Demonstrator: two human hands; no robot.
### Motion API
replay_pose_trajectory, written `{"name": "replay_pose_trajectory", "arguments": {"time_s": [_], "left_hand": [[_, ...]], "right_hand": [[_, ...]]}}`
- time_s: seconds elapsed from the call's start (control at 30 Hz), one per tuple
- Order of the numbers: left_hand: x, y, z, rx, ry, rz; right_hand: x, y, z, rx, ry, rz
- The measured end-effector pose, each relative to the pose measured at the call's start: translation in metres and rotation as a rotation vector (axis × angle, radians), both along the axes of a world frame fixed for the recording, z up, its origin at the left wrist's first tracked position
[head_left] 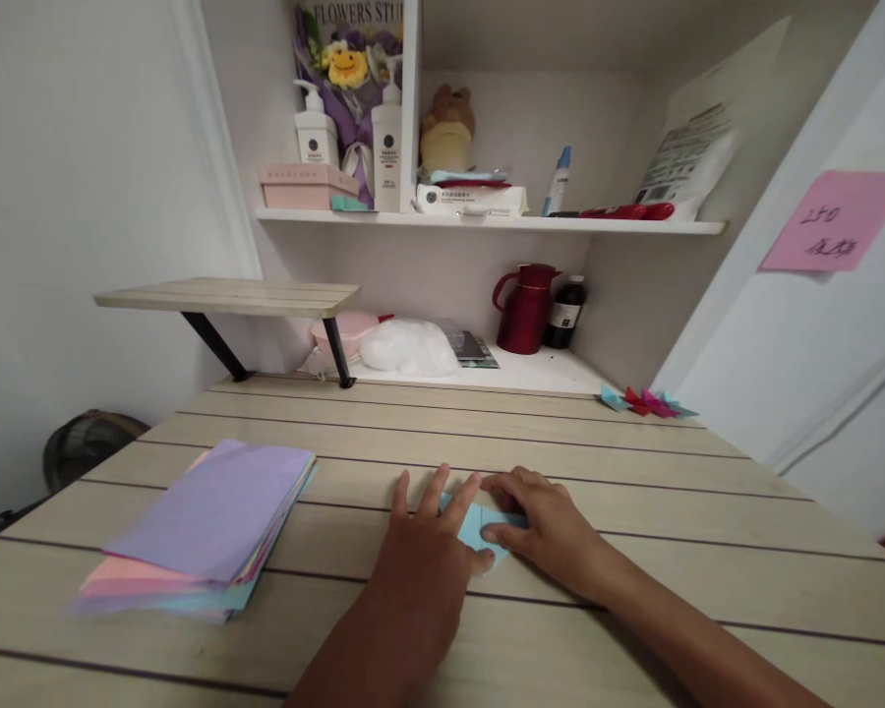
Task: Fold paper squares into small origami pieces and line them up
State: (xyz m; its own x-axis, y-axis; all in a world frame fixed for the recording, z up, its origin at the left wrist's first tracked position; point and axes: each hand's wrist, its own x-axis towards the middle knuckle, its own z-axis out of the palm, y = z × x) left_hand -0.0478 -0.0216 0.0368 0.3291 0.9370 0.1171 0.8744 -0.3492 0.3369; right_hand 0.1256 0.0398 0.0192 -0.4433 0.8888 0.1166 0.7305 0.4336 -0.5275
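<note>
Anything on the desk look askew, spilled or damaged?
The paper stack at left is askew: lower sheets poke out unevenly beneath the purple top sheet. No spill shows. The light-blue paper, partly covered by the left hand and right hand, shows no obvious damage.

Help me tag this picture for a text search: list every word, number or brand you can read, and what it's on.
"FLOWERS STU", cut off at the right: on the bouquet.
"250", handwritten: on the pink note; the line below is unclear.
Too small or blurred: two pump bottles, pink box, white pack, blue-capped bottle, white bag, dark bottle.
</note>
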Motion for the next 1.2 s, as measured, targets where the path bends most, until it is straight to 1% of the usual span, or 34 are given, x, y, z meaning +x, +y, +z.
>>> {"name": "replay_pose_trajectory", "arguments": {"time_s": [0.1,0.23,0.3,0.4,0.5,0.57,0.63,0.73,0.83,0.9,1.07,1.13,1.2], "left_hand": [[0.001,-0.001,0.002,-0.012,0.011,0.004],[0.002,-0.003,0.008,-0.028,0.042,-0.003],[0.003,-0.005,0.007,0.008,0.052,0.008],[0.004,-0.004,-0.003,0.024,0.004,0.07],[0.004,0.002,-0.017,0.016,-0.186,0.179],[0.002,0.008,-0.025,0.035,-0.352,0.256],[0.0,0.015,-0.031,0.05,-0.52,0.306],[-0.002,0.022,-0.036,0.015,-0.773,0.377],[0.0,0.025,-0.037,-0.063,-1.071,0.337],[0.002,0.025,-0.038,-0.106,-1.214,0.318],[0.003,0.024,-0.037,-0.15,-1.343,0.365],[0.002,0.022,-0.034,-0.204,-1.416,0.338],[0.001,0.019,-0.029,-0.301,-1.532,0.285]], "right_hand": [[-0.004,-0.003,0.0,-0.004,0.024,0.004],[-0.002,-0.002,-0.002,-0.041,0.136,-0.007],[0.001,0.001,-0.005,-0.063,0.203,-0.003],[0.003,0.006,-0.01,-0.155,0.337,-0.001],[0.004,0.008,-0.014,-0.265,0.554,-0.016],[0.004,0.007,-0.013,-0.314,0.717,-0.024],[0.003,0.005,-0.011,-0.365,0.857,-0.025],[0.002,0.0,-0.007,-0.409,0.973,-0.016],[0.0,-0.002,-0.006,-0.387,1.002,0.001],[-0.001,-0.002,-0.008,-0.375,1.012,0.007],[-0.003,-0.003,-0.01,-0.369,1.034,0.01],[-0.002,-0.004,-0.008,-0.364,1.069,0.024],[-0.001,-0.006,-0.004,-0.341,1.124,0.011]]}}
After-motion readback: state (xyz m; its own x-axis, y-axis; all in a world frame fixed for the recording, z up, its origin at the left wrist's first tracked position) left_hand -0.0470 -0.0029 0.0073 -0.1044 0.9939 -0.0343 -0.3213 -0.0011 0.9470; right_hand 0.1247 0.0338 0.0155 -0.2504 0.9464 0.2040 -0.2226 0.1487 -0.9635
